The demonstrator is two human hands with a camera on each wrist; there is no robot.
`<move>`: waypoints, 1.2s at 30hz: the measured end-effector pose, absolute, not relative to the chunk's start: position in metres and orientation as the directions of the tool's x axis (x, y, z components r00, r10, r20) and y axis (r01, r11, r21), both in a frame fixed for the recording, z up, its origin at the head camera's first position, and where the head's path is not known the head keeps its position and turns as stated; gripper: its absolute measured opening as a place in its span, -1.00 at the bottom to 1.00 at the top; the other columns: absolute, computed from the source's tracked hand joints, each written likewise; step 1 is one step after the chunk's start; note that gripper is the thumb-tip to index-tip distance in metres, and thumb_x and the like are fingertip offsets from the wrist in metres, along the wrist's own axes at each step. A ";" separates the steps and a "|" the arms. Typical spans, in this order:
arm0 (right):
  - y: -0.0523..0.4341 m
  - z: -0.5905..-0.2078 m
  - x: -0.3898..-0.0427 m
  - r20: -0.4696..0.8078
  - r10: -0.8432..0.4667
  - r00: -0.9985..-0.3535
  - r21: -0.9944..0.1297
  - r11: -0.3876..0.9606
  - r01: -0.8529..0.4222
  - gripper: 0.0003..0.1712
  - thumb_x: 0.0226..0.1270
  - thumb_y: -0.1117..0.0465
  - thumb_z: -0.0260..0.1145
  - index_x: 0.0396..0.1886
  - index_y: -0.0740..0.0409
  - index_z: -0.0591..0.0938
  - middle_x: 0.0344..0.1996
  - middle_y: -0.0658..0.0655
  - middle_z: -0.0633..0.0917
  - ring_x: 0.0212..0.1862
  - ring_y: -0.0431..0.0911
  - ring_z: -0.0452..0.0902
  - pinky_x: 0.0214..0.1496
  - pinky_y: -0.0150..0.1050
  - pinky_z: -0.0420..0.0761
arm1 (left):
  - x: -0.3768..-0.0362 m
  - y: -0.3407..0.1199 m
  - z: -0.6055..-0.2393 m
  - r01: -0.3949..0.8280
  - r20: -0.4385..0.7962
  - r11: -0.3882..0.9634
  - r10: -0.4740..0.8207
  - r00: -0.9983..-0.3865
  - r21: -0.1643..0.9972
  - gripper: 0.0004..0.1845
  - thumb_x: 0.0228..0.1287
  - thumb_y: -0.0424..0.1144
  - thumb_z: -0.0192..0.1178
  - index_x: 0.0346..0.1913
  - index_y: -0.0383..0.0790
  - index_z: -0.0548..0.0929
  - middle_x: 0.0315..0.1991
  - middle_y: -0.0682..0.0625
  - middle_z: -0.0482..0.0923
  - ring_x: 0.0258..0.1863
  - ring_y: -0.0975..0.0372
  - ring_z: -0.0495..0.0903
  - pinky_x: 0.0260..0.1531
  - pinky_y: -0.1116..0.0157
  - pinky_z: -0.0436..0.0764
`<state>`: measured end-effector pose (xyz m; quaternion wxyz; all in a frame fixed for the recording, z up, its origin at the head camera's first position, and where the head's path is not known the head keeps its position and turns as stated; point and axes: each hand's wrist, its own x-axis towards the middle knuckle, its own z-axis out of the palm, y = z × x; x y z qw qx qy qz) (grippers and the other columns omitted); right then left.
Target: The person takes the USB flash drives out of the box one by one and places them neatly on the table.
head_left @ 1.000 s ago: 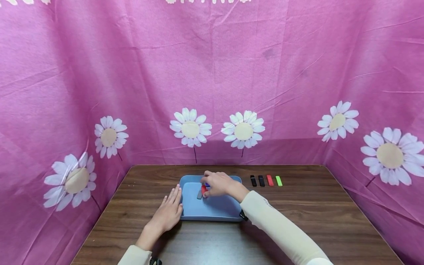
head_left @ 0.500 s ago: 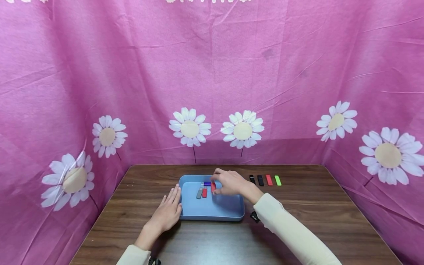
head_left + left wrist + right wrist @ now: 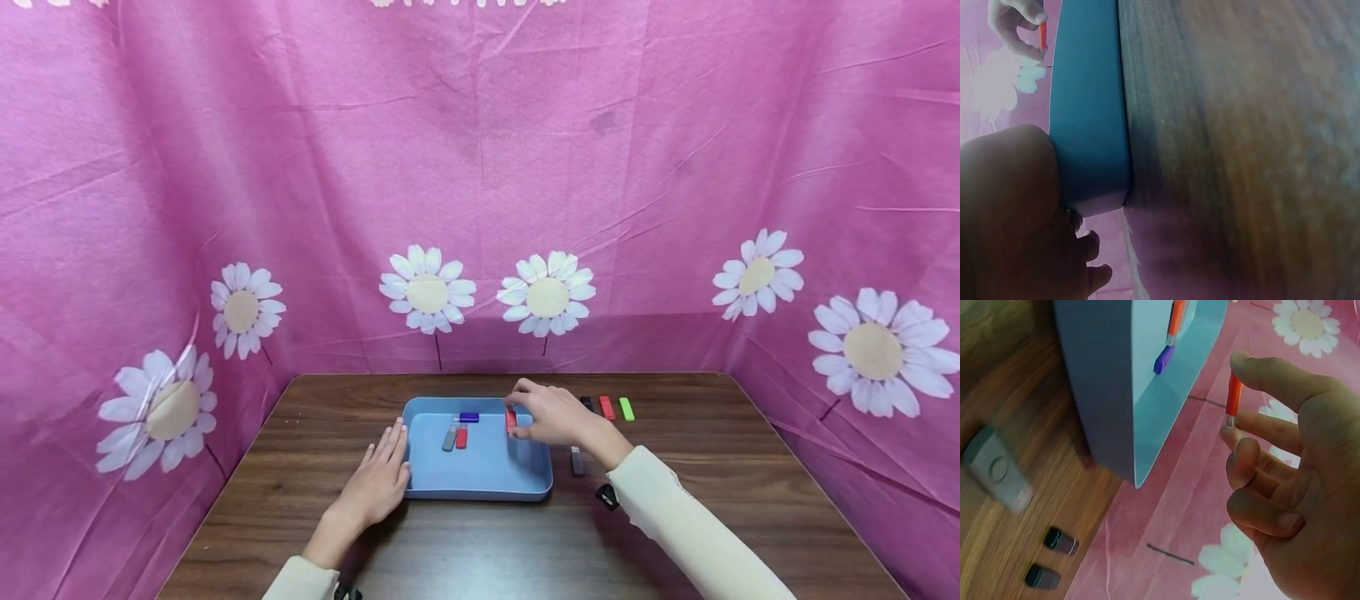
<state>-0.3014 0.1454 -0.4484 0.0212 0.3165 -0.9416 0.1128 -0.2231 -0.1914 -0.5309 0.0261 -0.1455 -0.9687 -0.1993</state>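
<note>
Above the tray's (image 3: 480, 483) right edge, the right hand (image 3: 553, 412) pinches a red stick (image 3: 511, 419) (thumb and forefinger at its ends), best carried level and low, while the left hand (image 3: 378, 477) presses flat against the tray's left rim.

Blue tray (image 3: 480, 483), red stick (image 3: 511, 420), brown wood-grain table (image 3: 697, 500), pink daisy-printed cloth (image 3: 480, 167).

No readable text, label, brand, number or sign anywhere.
</note>
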 end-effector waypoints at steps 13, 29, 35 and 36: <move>0.182 -0.447 -0.293 0.173 -0.575 -0.799 -0.211 0.771 -0.601 -0.44 0.26 -0.04 0.62 0.23 -0.02 0.76 0.08 -0.02 0.65 -0.51 -0.30 0.34 -0.53 -0.38 0.28 | -0.221 -0.192 -0.528 0.291 0.101 0.877 0.274 -0.956 0.382 -0.34 0.67 -0.22 -0.06 0.65 -0.49 0.14 0.72 -0.31 0.00 0.69 -0.23 0.08 0.60 -0.32 0.14; 0.224 -0.448 -0.285 0.210 -0.514 -0.832 -0.228 0.801 -0.553 -0.44 0.25 0.03 0.62 0.23 0.03 0.75 0.09 0.00 0.66 -0.41 -0.34 0.42 -0.42 -0.36 0.41 | -0.218 -0.188 -0.522 0.258 0.066 0.890 0.252 -0.965 0.377 -0.35 0.70 -0.21 -0.06 0.66 -0.47 0.15 0.73 -0.29 -0.01 0.71 -0.20 0.06 0.62 -0.31 0.13; 0.241 -0.452 -0.280 0.194 -0.482 -0.854 -0.233 0.823 -0.518 -0.44 0.24 0.03 0.63 0.22 0.04 0.75 0.08 0.01 0.65 -0.40 -0.33 0.44 -0.34 -0.32 0.48 | -0.218 -0.188 -0.521 0.256 0.058 0.892 0.253 -0.966 0.373 -0.35 0.70 -0.20 -0.05 0.66 -0.47 0.14 0.73 -0.29 -0.02 0.71 -0.21 0.06 0.62 -0.32 0.12; 0.244 -0.453 -0.280 0.188 -0.475 -0.860 -0.234 0.828 -0.509 -0.44 0.24 0.04 0.63 0.23 0.03 0.75 0.09 0.01 0.65 -0.40 -0.33 0.45 -0.33 -0.31 0.49 | -0.218 -0.189 -0.521 0.256 0.058 0.893 0.253 -0.966 0.371 -0.35 0.70 -0.20 -0.06 0.66 -0.47 0.14 0.73 -0.29 -0.02 0.71 -0.21 0.06 0.62 -0.32 0.12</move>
